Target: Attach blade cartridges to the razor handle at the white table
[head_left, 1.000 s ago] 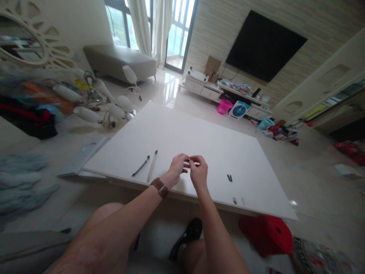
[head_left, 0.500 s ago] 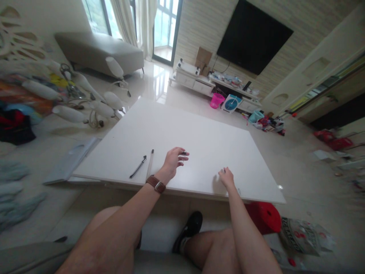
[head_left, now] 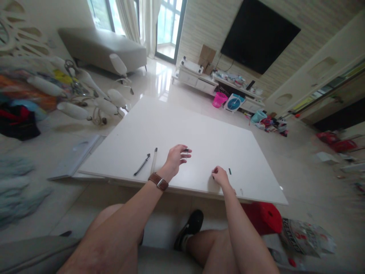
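Observation:
Above the white table (head_left: pixel 199 125), my left hand (head_left: pixel 176 158) pinches a small black-ended piece (head_left: pixel 186 150) between thumb and forefinger, its other fingers spread. A brown strap watch circles that wrist. Lower and to the right, my right hand (head_left: pixel 220 175) is closed close over the tabletop. Something small and dark shows at its fingertips, too little of it to name. A short dark strip (head_left: pixel 230 171) lies just right of that hand, and a small clear piece (head_left: pixel 241 191) rests nearer the front edge. Left of my left hand lie a black pen (head_left: pixel 142 164) and a clear tube with a black tip (head_left: pixel 154 160).
A red roll (head_left: pixel 266 217) and a printed bag (head_left: pixel 308 236) are on the floor at the right. Several white lamp shades (head_left: pixel 75 111) on curled arms stand left of the table. Beyond it are a pink basket (head_left: pixel 219 99) and a low cabinet (head_left: pixel 199 84).
My right hand has shifted left and curled in; the short dark strip now shows on the table beside it. My left hand keeps its pinch. The view has shifted slightly.

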`<state>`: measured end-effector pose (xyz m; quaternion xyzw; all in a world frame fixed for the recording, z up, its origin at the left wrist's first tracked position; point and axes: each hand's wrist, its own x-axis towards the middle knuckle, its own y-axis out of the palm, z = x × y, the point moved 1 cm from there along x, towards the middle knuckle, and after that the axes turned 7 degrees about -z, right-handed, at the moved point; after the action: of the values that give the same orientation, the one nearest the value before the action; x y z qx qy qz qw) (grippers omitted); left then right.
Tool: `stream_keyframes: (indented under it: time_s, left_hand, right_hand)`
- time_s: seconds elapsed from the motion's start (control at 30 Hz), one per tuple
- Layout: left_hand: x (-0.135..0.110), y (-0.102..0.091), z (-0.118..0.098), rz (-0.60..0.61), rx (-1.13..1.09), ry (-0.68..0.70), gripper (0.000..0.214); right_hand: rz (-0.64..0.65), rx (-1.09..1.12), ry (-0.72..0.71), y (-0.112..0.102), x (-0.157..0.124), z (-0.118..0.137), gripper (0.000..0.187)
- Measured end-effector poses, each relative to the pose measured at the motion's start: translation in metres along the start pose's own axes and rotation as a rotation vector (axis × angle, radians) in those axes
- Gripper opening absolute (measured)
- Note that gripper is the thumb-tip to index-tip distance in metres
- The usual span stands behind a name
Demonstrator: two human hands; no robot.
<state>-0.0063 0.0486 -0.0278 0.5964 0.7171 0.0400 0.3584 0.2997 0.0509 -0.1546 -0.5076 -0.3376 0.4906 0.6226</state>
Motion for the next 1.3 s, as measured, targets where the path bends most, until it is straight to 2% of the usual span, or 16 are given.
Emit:
stream_keyframes:
  time_s: [0.13, 0.47, 0.63, 0.73, 0.83, 0.9, 0.97, 1.17, 1.3]
  left_hand:
    - [-0.003, 0.002, 0.006, 0.019, 0.022, -0.009, 0.016]
    - [-0.003, 0.009, 0.014, 0.045, 0.097, -0.034, 0.022]
    - [-0.001, 0.011, 0.015, 0.055, 0.059, -0.046, 0.022]
    - [0.0, 0.011, 0.016, 0.044, 0.014, -0.068, 0.023]
    - [-0.001, 0.011, 0.017, 0.027, -0.019, -0.075, 0.024]
    - [-0.001, 0.012, 0.018, 0.021, -0.027, -0.079, 0.024]
    - [-0.003, 0.012, 0.021, 0.024, -0.029, -0.09, 0.024]
    - [-0.004, 0.015, 0.026, 0.056, -0.037, -0.104, 0.022]
    - [-0.002, 0.015, 0.027, 0.073, -0.033, -0.102, 0.022]
  right_hand:
    - [0.021, -0.023, 0.001, 0.001, -0.009, 0.011, 0.025]
    - [0.082, 0.048, -0.103, 0.002, -0.021, 0.053, 0.018]
    - [0.061, 0.223, -0.17, -0.017, -0.02, 0.08, 0.022]
    - [-0.076, 0.456, -0.204, -0.041, -0.02, 0.101, 0.028]
    - [-0.264, 0.902, -0.164, -0.059, -0.027, 0.121, 0.023]
    - [-0.295, 1.094, -0.126, -0.063, -0.034, 0.132, 0.02]
    - [-0.276, 1.169, -0.117, -0.064, -0.042, 0.141, 0.019]
    - [-0.211, 1.107, -0.182, -0.065, -0.058, 0.155, 0.018]
    - [-0.235, 1.024, -0.251, -0.069, -0.058, 0.154, 0.016]
